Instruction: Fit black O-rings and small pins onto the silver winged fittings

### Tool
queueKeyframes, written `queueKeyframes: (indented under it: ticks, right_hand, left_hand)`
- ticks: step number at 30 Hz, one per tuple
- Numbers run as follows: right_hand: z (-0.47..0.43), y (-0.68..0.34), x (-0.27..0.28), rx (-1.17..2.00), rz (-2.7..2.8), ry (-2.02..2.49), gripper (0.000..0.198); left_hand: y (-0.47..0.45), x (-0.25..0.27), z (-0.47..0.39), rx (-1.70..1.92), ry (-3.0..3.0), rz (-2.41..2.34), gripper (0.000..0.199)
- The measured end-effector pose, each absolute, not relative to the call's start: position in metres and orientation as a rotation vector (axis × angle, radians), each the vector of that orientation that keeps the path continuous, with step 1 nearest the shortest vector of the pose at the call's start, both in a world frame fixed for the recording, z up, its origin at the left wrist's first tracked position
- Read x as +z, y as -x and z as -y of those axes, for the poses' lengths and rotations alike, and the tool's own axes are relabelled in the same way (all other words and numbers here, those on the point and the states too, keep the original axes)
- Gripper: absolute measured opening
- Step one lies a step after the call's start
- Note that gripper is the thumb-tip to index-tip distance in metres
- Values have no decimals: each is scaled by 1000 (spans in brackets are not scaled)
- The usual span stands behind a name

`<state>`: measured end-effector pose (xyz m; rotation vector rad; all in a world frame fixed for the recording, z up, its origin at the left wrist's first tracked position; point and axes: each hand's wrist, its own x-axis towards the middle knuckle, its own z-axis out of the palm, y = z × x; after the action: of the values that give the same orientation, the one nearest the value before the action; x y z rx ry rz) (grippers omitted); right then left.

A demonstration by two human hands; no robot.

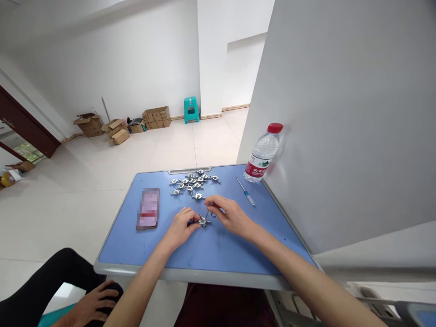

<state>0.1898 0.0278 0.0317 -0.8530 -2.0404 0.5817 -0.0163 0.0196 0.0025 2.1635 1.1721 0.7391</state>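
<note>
In the head view, my left hand [182, 228] pinches one side of a small silver metal fitting [203, 222] with a flanged plate, resting on the blue desk [238, 254]. My right hand [229, 213] is bent over the same fitting from the right. Between its thumb and fingers is a thin metal piece [207, 215] pointing down at the fitting; its upper end is hidden, so its kind is unclear. A small ring [213, 215] shows just under the right fingers. Beyond both hands lies a loose pile of similar metal fittings [192, 180].
A phone [149, 209] lies at the left of the desk. On the right are a blue-handled screwdriver [245, 191] and a water bottle [262, 156] by the grey partition [340, 113]. Another person's hand [98, 302] rests on a knee at lower left.
</note>
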Motion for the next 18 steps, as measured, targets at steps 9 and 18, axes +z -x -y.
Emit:
queueKeyframes:
  ticks: [9,18]
  right_hand:
    - [-23,-184,34,519,2005,868,15]
    - [-19,-180,29,467,2036,831,16]
  left_hand:
    - [15,2,-18,754,-2240,-1176,10]
    - [16,-2,-17,730,-2364,-1191,10]
